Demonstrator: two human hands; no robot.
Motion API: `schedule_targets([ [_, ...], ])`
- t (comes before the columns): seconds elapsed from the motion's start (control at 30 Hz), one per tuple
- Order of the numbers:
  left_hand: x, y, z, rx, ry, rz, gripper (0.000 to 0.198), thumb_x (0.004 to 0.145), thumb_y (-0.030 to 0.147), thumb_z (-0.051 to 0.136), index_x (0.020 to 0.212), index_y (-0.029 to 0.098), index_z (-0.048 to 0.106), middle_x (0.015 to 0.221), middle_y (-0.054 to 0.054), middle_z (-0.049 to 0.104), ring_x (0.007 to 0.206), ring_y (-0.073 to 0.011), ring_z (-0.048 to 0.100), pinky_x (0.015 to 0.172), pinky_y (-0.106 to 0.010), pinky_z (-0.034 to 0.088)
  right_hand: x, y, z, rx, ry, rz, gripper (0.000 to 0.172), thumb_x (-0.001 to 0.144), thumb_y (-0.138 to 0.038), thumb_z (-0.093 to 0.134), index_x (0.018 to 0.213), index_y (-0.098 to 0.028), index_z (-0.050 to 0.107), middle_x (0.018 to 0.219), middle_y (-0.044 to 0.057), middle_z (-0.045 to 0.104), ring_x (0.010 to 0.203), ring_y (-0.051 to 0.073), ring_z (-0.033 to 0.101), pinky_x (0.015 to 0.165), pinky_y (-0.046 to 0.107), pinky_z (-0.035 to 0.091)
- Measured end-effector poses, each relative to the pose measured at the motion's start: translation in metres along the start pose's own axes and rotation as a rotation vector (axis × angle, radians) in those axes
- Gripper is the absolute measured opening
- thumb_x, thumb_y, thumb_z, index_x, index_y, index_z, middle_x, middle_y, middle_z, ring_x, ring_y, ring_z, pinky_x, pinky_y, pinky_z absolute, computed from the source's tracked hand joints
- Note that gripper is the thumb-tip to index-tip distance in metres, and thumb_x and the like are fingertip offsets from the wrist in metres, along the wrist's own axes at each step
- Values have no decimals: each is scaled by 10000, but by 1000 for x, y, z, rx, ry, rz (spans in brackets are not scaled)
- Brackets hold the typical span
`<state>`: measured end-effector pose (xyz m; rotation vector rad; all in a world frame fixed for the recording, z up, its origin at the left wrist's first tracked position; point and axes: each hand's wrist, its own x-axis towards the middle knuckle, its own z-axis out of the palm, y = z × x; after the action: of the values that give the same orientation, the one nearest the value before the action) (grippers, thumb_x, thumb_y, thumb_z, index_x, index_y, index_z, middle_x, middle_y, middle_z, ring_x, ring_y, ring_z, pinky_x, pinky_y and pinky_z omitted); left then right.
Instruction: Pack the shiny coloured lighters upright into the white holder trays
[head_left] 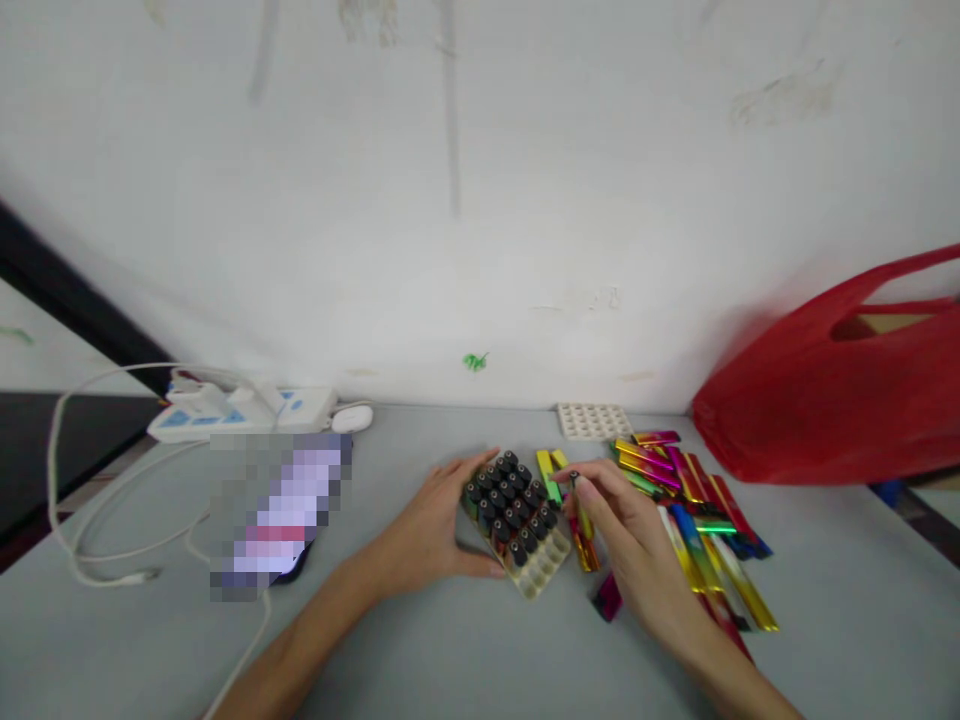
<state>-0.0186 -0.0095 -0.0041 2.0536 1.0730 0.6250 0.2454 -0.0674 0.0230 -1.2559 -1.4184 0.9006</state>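
Observation:
My left hand [435,525] curls around the left side of a cream tray [541,570] on the grey table, steadying it. Most tray holes hold black-capped pieces [510,505]; the near right holes are bare. My right hand [626,530] pinches a small dark-tipped stick [576,483] just right of the tray. A heap of shiny coloured sticks [697,510] in gold, pink, green and blue lies under and to the right of that hand.
A second cream tray [594,420] lies by the wall. A red plastic bag [840,400] fills the right side. At left lie a phone [289,510], a white power strip [240,410] and loose white cables [82,540].

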Motion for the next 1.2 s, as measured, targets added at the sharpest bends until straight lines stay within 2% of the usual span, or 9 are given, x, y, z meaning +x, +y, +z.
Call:
schedule_targets([
  [0.2, 1, 1, 0, 2, -5, -13, 1336, 595, 541, 1084, 1713, 250, 415, 1722, -185, 486, 1580, -457, 445, 1351, -626, 299, 1, 1, -3, -69, 1, -67, 233, 1104, -420, 616, 1111, -255, 780, 1117, 55, 740, 1080, 260, 679, 971, 363, 500],
  [0.37, -1, 2, 0, -12, 14, -18, 1336, 601, 547, 1079, 1720, 259, 408, 1720, -190, 486, 1574, -464, 454, 1348, -622, 310, 3, 7, -6, -111, -7, -83, 229, 1093, -428, 644, 1196, -263, 766, 1151, 61, 750, 1047, 266, 707, 925, 378, 542],
  [0.57, -1, 2, 0, -6, 9, -17, 1338, 604, 556, 1077, 1721, 271, 398, 1728, -183, 478, 1577, -469, 447, 1346, -631, 313, 2, -3, -9, -297, -91, -200, 229, 1120, -339, 608, 1262, -266, 772, 1227, 97, 774, 1149, 290, 718, 1026, 419, 543],
  [0.83, -1, 3, 0, -6, 2, -16, 1338, 605, 530, 1082, 1718, 239, 398, 1721, -198, 479, 1577, -458, 446, 1348, -625, 306, 4, -12, -15, -334, -178, -256, 236, 1127, -304, 601, 1269, -287, 789, 1141, 66, 816, 1063, 265, 761, 947, 370, 582],
  [1.07, 0, 4, 0, -5, 2, -15, 1332, 601, 529, 1083, 1714, 242, 408, 1722, -188, 484, 1575, -453, 450, 1352, -610, 306, 1, -5, -10, -348, -60, -315, 187, 1095, -290, 666, 1219, -264, 803, 1168, 75, 836, 1075, 268, 790, 966, 384, 610],
  [1.2, 0, 4, -1, -1, 0, -16, 1338, 597, 524, 1087, 1714, 247, 405, 1721, -188, 484, 1580, -454, 446, 1353, -612, 301, -1, -2, -7, -336, -40, -271, 173, 1083, -343, 688, 1175, -260, 810, 1122, 80, 845, 1024, 275, 803, 906, 389, 634],
])
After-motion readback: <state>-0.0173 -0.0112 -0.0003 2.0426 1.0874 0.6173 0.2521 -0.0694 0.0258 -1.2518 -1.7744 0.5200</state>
